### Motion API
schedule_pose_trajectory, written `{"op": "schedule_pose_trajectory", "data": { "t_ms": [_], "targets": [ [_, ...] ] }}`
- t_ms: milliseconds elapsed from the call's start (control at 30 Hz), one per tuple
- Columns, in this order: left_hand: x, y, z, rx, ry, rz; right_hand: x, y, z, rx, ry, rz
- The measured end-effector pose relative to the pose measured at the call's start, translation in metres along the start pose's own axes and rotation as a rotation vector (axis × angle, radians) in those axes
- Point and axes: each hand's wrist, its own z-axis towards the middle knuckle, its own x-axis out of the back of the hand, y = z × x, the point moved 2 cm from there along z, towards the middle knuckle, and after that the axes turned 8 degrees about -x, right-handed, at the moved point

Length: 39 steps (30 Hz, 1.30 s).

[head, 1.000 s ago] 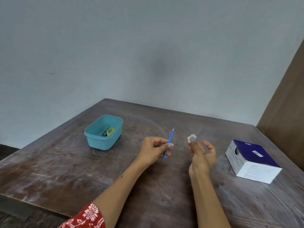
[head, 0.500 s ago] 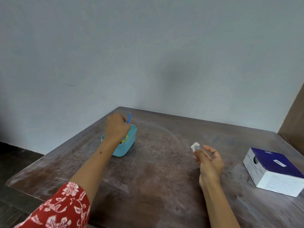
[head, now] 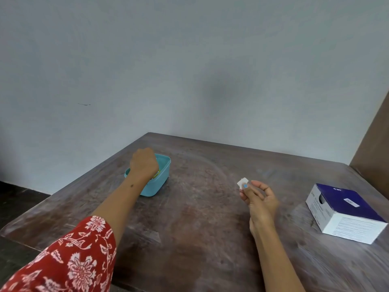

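My left hand (head: 144, 164) reaches down into a teal plastic tub (head: 163, 175) at the back left of the wooden table (head: 200, 224). Its fingers curl inside the tub and are hidden, so what they hold cannot be told. No blue pencil shows. A bit of something yellow (head: 157, 175) peeks out by the hand inside the tub. My right hand (head: 261, 201) is raised over the middle right of the table and pinches a small white square piece (head: 242, 182) between thumb and forefinger.
A white and dark blue cardboard box (head: 345, 211) lies at the right of the table. A brown panel (head: 374, 148) stands at the far right. A pale wall runs behind the table, and dark floor shows at the left.
My left hand carried the blue pencil from the table's middle to the tub and has sunk into it; the pencil no longer shows. My right hand keeps its pinch on the white piece.
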Motion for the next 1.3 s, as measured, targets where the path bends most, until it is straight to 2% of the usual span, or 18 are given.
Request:
{"op": "schedule_pose_trajectory", "data": {
  "t_ms": [233, 433, 633, 800, 967, 1133, 1300],
  "targets": [
    [0.001, -0.002, -0.001, 0.033, -0.035, 0.015, 0.0, 0.001, 0.001, -0.002, -0.004, 0.0],
    [0.022, 0.018, -0.018, -0.057, 0.17, 0.026, -0.001, 0.004, 0.003, -0.013, -0.027, -0.053],
    [0.03, 0.066, -0.064, -0.261, 0.324, -0.374, -0.002, -0.001, -0.008, 0.007, -0.057, -0.089],
    [0.017, 0.127, -0.12, -0.338, 0.172, -0.707, 0.013, -0.029, -0.038, 0.055, -0.062, -0.066],
    [0.001, 0.18, -0.192, -0.391, 0.114, -0.933, 0.054, -0.078, -0.09, 0.171, -0.036, -0.084],
    [-0.018, 0.218, -0.269, -0.428, -0.094, -1.17, 0.124, -0.108, -0.151, 0.289, 0.079, -0.229],
    [-0.046, 0.245, -0.347, -0.467, -0.245, -1.24, 0.207, -0.107, -0.207, 0.328, 0.22, -0.309]
  ]
}}
